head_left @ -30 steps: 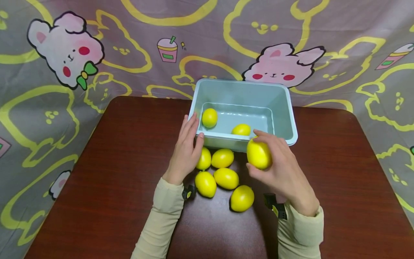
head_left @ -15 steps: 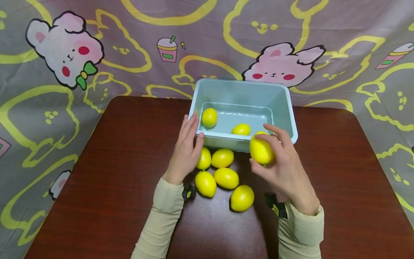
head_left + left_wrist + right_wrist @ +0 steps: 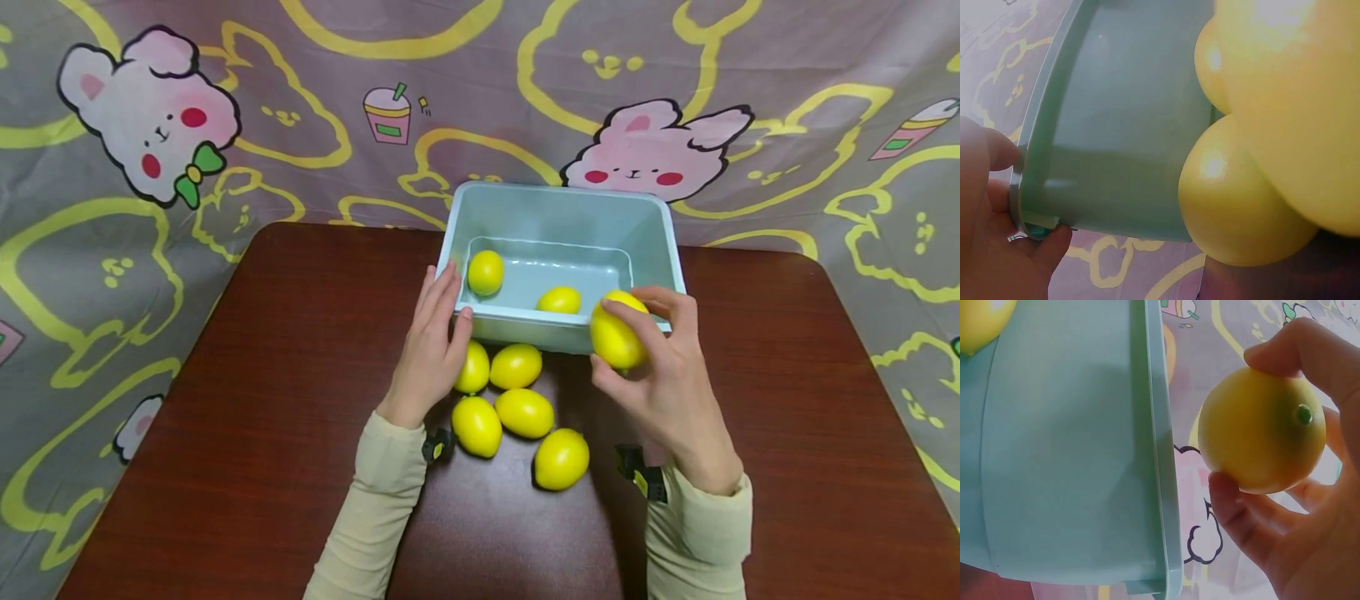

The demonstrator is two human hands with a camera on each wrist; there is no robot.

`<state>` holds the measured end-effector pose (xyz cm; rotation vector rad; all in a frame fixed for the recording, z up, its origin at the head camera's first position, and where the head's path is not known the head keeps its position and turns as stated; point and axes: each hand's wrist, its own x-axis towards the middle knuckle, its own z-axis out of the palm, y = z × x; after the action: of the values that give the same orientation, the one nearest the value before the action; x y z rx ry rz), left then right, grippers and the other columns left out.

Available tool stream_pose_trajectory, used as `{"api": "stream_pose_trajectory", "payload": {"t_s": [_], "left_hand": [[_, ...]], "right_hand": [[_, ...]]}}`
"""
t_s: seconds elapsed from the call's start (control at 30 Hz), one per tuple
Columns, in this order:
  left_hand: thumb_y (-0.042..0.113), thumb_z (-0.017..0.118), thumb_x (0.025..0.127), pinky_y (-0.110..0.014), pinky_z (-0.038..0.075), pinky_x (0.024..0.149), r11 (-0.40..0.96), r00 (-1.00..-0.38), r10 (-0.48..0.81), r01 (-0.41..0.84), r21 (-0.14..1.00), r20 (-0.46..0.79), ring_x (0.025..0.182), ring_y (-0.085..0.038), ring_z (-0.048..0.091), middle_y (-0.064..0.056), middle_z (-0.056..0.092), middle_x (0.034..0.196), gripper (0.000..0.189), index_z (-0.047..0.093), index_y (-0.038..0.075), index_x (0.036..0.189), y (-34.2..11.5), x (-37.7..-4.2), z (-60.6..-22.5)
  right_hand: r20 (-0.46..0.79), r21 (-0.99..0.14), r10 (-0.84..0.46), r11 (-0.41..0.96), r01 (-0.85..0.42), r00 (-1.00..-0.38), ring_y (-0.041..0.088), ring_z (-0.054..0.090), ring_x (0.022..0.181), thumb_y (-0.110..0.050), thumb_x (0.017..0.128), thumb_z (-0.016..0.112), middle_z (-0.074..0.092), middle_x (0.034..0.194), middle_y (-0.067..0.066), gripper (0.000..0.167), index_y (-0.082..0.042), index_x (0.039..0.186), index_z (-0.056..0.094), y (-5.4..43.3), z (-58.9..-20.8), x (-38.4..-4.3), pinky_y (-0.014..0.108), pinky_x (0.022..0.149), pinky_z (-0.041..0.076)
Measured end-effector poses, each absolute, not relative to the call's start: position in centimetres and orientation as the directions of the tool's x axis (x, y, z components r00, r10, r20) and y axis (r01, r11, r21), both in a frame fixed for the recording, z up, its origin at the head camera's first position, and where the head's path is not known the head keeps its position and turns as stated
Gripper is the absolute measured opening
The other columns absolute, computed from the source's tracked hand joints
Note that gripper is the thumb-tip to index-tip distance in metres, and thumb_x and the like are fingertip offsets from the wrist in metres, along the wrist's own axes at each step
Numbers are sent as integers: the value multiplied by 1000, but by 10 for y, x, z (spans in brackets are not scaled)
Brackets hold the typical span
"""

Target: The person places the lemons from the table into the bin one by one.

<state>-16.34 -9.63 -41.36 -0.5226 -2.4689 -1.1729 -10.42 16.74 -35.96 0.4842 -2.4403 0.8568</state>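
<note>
A pale blue-green plastic bin (image 3: 558, 321) stands at the back of the table. Two lemons lie inside it, one at the left (image 3: 486, 272) and one near the front wall (image 3: 559, 300). My left hand (image 3: 426, 354) touches the bin's front left corner, its fingers straight along the side and thumb at the front. My right hand (image 3: 667, 375) pinches a lemon (image 3: 617, 333) between thumb and fingers by the front right rim. In the right wrist view that lemon (image 3: 1260, 434) shows its green stem end. Several more lemons (image 3: 525, 413) lie on the table between my hands.
The dark red-brown table (image 3: 300, 400) has rounded back corners. A patterned cloth (image 3: 285, 125) with cartoon rabbits hangs behind and beside it, close to the back of the bin. Black camera straps (image 3: 438, 447) sit at the wrists, over pale sleeves.
My right hand has moved slightly right and away from me, carrying the lemon up along the bin's front rim. The left hand, bin and other lemons have stayed put.
</note>
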Motion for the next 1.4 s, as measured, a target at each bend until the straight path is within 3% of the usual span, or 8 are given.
{"api": "stream_pose_trajectory", "payload": {"t_s": [0.53,0.83,0.97,1.17,1.4], "left_hand": [[20,45,102,-42,21,121,589,-865,172,474,655,471,151,-20,13,-12,33,156,50,37,-1,147,-96,-163,-413],[20,45,102,-43,22,121,587,-868,172,471,658,467,151,-20,14,-12,32,157,50,37,-1,147,-96,-163,-413],[21,45,102,-43,22,121,588,-868,172,470,658,466,151,-20,14,-12,32,157,50,37,-1,147,-96,-163,-413],[21,44,102,-43,22,121,588,-869,173,469,659,464,151,-21,14,-11,32,157,50,36,0,147,-96,-163,-413],[21,44,102,-43,21,121,586,-870,173,468,662,462,151,-21,13,-11,32,157,50,36,0,147,-96,-163,-413]], "right_hand": [[600,-495,-75,747,-443,-797,39,48,120,3,73,74,40,137,20,62,-12,131,61,171,-363,-108,29,76,44],[639,-501,-24,745,-440,-768,36,48,124,4,74,73,46,139,18,63,-11,133,59,171,-365,-112,5,95,34],[658,-508,8,743,-436,-753,34,46,127,5,75,73,48,142,15,62,-10,134,59,171,-366,-114,9,100,34],[657,-517,43,752,-408,-752,34,46,127,4,77,71,47,146,11,61,-10,135,57,170,-369,-116,8,92,35],[649,-543,80,745,-387,-757,34,46,126,4,78,71,42,140,21,58,-10,133,59,171,-369,-118,0,86,36]]}}
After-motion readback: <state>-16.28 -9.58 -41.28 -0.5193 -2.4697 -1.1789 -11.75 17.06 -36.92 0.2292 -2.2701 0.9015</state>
